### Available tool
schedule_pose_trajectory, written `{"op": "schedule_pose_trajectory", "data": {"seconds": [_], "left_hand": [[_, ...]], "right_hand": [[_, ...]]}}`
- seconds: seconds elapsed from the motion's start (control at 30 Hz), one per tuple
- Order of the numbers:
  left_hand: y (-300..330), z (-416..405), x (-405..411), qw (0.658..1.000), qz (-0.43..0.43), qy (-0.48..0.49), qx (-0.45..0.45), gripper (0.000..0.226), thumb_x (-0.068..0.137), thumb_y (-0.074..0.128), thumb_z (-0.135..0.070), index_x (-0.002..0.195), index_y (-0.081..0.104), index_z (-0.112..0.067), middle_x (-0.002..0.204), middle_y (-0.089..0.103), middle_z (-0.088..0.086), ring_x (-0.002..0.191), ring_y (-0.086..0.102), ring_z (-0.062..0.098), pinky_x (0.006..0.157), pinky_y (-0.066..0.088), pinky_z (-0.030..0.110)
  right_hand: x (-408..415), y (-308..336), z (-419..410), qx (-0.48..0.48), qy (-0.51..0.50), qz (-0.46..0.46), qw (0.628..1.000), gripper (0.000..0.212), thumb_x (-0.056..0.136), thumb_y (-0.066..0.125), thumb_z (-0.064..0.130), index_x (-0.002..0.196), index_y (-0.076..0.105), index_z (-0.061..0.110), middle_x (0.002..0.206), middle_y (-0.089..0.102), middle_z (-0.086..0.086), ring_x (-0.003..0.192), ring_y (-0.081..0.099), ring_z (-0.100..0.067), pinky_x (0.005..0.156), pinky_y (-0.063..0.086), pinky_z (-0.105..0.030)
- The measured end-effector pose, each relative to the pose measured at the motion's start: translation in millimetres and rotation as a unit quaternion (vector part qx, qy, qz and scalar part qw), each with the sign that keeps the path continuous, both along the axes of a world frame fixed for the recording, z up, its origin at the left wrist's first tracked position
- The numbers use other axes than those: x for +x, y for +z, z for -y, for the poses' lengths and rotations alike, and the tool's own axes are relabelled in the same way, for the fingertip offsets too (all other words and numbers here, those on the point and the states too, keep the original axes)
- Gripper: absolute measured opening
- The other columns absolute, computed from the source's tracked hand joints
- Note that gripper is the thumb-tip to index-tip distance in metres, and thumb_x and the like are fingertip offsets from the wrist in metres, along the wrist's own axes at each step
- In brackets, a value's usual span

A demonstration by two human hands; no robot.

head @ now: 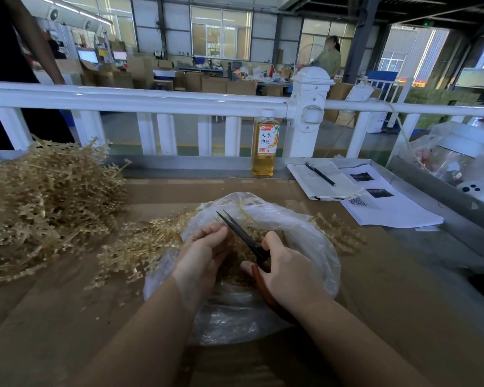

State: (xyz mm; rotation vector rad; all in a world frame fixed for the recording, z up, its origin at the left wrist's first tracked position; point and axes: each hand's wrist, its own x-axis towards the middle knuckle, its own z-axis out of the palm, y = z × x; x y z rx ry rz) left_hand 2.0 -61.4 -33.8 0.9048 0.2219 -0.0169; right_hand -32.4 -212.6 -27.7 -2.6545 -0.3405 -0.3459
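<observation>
The trimming looks less than half done. A large pile of golden sprigs (pixel 45 196) lies uncut at the left of the tabletop (pixel 389 289), and a smaller scatter of loose sprigs (pixel 140 247) lies just beside the clear plastic bag (pixel 313 236). Inside the bag's open mouth sits a modest heap of clippings (pixel 232 275), so most of the stock is yet to be cut.

Both forearms reach forward over the bag's near edge. The left hand (pixel 204 252) is palm inward, its grip curled and pinching one sprig (pixel 245 212) that runs up toward the bag's far rim. The right hand (pixel 288 269) is wrapped round the reddish handles of the scissors (pixel 243 238), its grip clamped on them, with the thumb lying along the top. The dark blades point away and to the left, slightly parted, crossing just beside the left fingertips above the clippings.
</observation>
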Motion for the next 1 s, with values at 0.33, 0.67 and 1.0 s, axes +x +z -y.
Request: {"op": "schedule_pose_trajectory", "data": {"seconds": [0.33, 0.67, 1.0], "left_hand": [[-4.0, 1.3, 4.4, 1.0, -0.009, 0.018, 0.0, 0.026, 0.091, 0.053, 0.003, 0.069, 0.054, -0.012, 0.065, 0.063, 0.003, 0.061, 0.063, 0.011, 0.057, 0.054, 0.021], [-1.1, -2.7, 5.2, 1.0, -0.021, -0.008, 0.003, 0.032, 0.096, 0.043, 0.003, 0.068, 0.051, -0.011, 0.057, 0.067, 0.0, 0.061, 0.063, 0.014, 0.065, 0.047, 0.025], [1.1, -4.6, 3.6, 0.999, -0.027, -0.009, -0.039, 0.031, 0.097, 0.04, 0.0, 0.072, 0.051, -0.012, 0.056, 0.067, -0.002, 0.049, 0.065, 0.008, 0.048, 0.051, 0.018]], "right_hand": [[-0.4, 1.4, 2.2, 0.03, 0.017, -0.001, 0.999, 0.038, 0.086, 0.056, 0.058, 0.106, 0.04, 0.029, 0.093, 0.055, 0.012, 0.082, 0.052, -0.008, 0.069, 0.035, -0.024], [0.7, -2.0, 1.1, 0.011, 0.044, -0.01, 0.999, 0.041, 0.085, 0.056, 0.059, 0.106, 0.036, 0.03, 0.103, 0.059, 0.005, 0.096, 0.056, -0.014, 0.074, 0.034, -0.023], [-0.3, -3.1, 1.8, 0.002, 0.054, 0.006, 0.999, 0.04, 0.087, 0.053, 0.059, 0.104, 0.034, 0.028, 0.1, 0.058, 0.003, 0.094, 0.055, -0.016, 0.076, 0.039, -0.025]]}}
